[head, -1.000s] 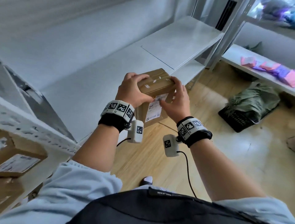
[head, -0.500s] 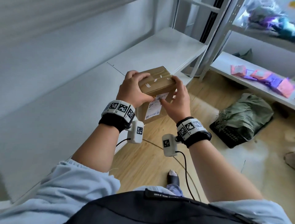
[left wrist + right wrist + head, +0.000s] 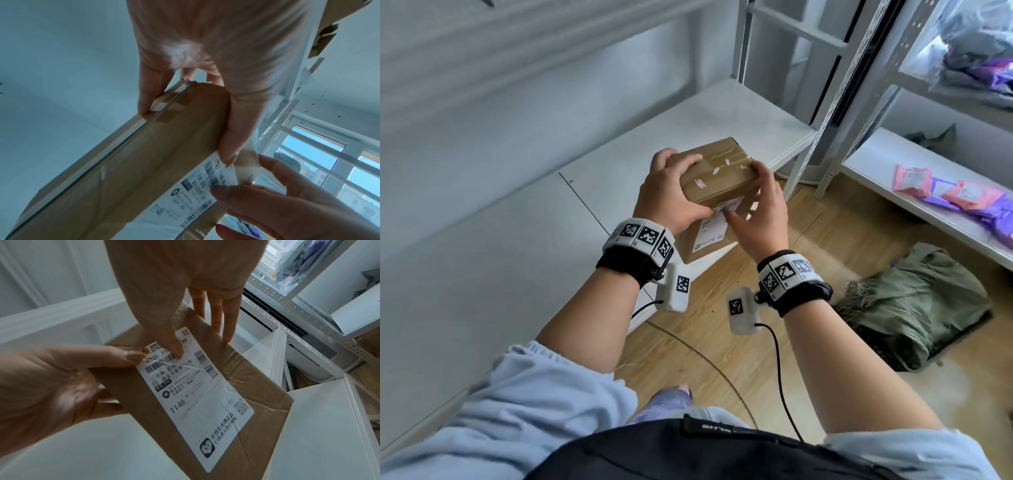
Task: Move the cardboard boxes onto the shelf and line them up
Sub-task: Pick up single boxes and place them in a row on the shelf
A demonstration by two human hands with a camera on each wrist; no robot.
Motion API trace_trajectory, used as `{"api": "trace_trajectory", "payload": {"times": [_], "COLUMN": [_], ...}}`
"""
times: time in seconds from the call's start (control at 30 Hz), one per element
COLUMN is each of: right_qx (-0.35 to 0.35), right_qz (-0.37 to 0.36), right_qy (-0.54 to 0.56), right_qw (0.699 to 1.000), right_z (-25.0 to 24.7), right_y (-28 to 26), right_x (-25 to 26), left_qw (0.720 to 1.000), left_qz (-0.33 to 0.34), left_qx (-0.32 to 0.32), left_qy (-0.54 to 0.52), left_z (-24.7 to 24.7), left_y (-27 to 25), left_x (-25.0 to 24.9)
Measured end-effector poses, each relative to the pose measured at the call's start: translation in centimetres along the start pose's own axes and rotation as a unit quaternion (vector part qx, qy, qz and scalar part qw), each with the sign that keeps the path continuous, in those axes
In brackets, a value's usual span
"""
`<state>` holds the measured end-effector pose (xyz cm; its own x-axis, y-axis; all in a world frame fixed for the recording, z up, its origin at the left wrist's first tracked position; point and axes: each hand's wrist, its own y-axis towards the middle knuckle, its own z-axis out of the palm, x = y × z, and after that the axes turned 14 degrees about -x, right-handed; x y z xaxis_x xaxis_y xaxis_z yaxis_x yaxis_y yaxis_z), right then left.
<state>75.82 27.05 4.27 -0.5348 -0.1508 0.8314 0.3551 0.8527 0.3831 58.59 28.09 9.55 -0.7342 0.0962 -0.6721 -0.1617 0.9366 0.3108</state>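
A brown taped cardboard box (image 3: 717, 171) with a white shipping label (image 3: 195, 386) is held in the air over the front edge of the white shelf (image 3: 722, 116). My left hand (image 3: 667, 195) grips its left end, fingers over the top and far side, thumb on the label face. My right hand (image 3: 760, 212) holds the right end, with its thumb pressed on the label and its fingers along the right edge. In the left wrist view the box (image 3: 144, 154) runs diagonally beneath my left hand (image 3: 205, 40). The box tilts, label face towards me.
A perforated metal upright (image 3: 822, 126) ends the shelf at the right. Beyond it, a second white shelf (image 3: 887, 164) carries pink and purple packets (image 3: 955, 195). A green sack (image 3: 914, 308) lies on the wooden floor. A black cable (image 3: 780, 377) hangs from my right wrist.
Both hands have carried the box along the shelf towards its right end. The cardboard box seen earlier at the lower left has left the view. Both hands still hold the box.
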Motion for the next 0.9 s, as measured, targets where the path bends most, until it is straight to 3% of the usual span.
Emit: {"api": "trace_trajectory", "payload": {"times": [0.13,0.57,0.73,0.9], "right_qx": [0.01,-0.026,-0.039,-0.008], "right_qz": [0.015,0.022,0.01,0.004], "right_qy": [-0.006,-0.057,-0.041,-0.033], "right_qw": [1.0,0.998,0.998,0.999], "right_z": [1.7,4.3,4.5,4.4], "right_y": [5.3,23.2,30.2,36.6], "right_x": [-2.5,-9.1,-12.0,-14.9], "left_qw": [1.0,1.0,0.999,0.999], "left_qz": [-0.018,0.011,0.031,0.028], "left_qx": [0.0,0.011,-0.009,-0.038], "left_qy": [0.01,-0.019,-0.009,0.006], "left_z": [4.1,15.9,20.6,25.0], "left_y": [4.8,20.3,25.3,29.0], "left_x": [-0.3,-4.3,-6.9,-9.3]}}
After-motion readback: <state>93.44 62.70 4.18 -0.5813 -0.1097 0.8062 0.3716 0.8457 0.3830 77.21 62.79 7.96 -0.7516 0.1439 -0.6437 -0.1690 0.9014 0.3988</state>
